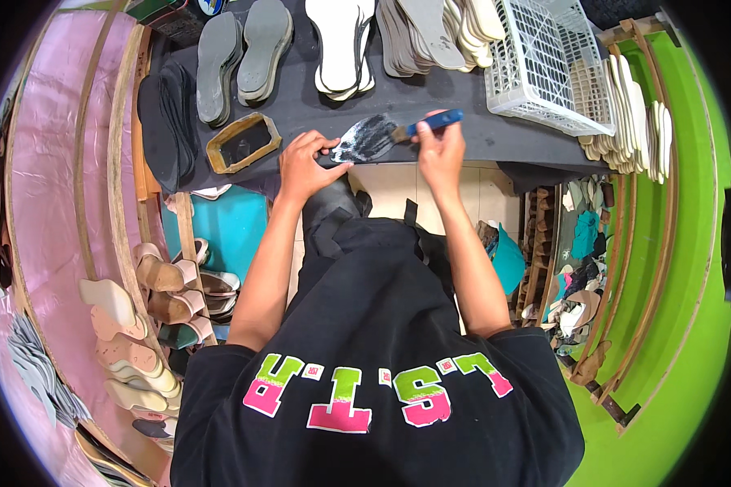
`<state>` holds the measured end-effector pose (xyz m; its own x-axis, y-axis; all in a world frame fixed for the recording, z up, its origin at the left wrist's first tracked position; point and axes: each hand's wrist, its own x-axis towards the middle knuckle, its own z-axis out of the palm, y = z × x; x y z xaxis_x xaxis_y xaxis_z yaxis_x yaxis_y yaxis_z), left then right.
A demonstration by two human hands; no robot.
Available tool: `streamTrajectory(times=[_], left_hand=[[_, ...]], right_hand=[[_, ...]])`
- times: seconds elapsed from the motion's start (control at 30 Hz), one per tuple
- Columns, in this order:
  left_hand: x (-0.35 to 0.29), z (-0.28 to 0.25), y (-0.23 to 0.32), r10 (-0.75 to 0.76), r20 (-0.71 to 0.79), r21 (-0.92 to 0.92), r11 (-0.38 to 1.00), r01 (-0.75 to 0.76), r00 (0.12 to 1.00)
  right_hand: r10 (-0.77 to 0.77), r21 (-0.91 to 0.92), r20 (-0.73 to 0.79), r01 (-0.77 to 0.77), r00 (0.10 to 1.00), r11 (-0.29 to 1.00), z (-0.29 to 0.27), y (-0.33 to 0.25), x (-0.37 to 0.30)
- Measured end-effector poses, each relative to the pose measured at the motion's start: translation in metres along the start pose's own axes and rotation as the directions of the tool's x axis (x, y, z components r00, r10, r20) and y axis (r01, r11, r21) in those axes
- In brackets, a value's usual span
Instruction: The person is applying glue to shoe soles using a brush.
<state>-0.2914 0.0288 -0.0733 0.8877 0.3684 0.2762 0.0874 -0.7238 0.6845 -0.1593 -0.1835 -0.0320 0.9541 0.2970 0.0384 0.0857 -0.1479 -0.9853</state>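
Observation:
A black insole [373, 140], partly coated with wet white glue, lies near the front edge of the dark-covered table. My left hand [304, 165] grips its left end between thumb and fingers. Pinched in my right hand [441, 161] is a flat brush with a blue handle [440, 122]. Its bristles [400, 134] touch the right part of the insole, where the white smear thins out. Left of my left hand stands an open angular tan container [244, 143] with a dark inside.
Stacks of grey insoles [263, 50], white insoles [338, 40] and beige insoles [479, 31] line the table's far side. Black insoles [170, 122] lie at left. A white plastic crate [536, 69] stands at right, beside more cream insoles [621, 114]. Shoe racks flank me.

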Motion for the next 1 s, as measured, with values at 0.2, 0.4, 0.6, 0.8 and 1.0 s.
streamTrajectory(times=[0.2, 0.4, 0.6, 0.8, 1.0], left_hand=[[0.001, 0.001, 0.0, 0.014, -0.007, -0.012, 1.0, -0.014, 1.0], [0.0, -0.001, 0.001, 0.008, 0.005, -0.013, 1.0, -0.008, 1.0], [0.0, -0.001, -0.001, -0.007, 0.017, -0.011, 1.0, 0.008, 1.0], [0.004, -0.007, 0.007, -0.015, 0.058, 0.032, 0.999, 0.013, 0.998], [0.001, -0.008, 0.007, -0.009, 0.082, 0.024, 1.0, 0.007, 0.997]], right_hand=[[-0.5, -0.428, 0.439, 0.663, 0.747, 0.615, 0.021, -0.018, -0.04], [-0.347, -0.252, 0.16, 0.379, 0.924, 0.89, 0.023, -0.014, -0.032], [-0.132, -0.186, -0.083, 0.115, 0.988, 0.976, -0.016, -0.002, 0.011], [-0.483, -0.359, 0.468, 0.659, 0.74, 0.661, 0.046, -0.017, -0.058], [-0.084, -0.072, -0.009, 0.083, 0.996, 0.994, 0.011, 0.002, 0.0]])
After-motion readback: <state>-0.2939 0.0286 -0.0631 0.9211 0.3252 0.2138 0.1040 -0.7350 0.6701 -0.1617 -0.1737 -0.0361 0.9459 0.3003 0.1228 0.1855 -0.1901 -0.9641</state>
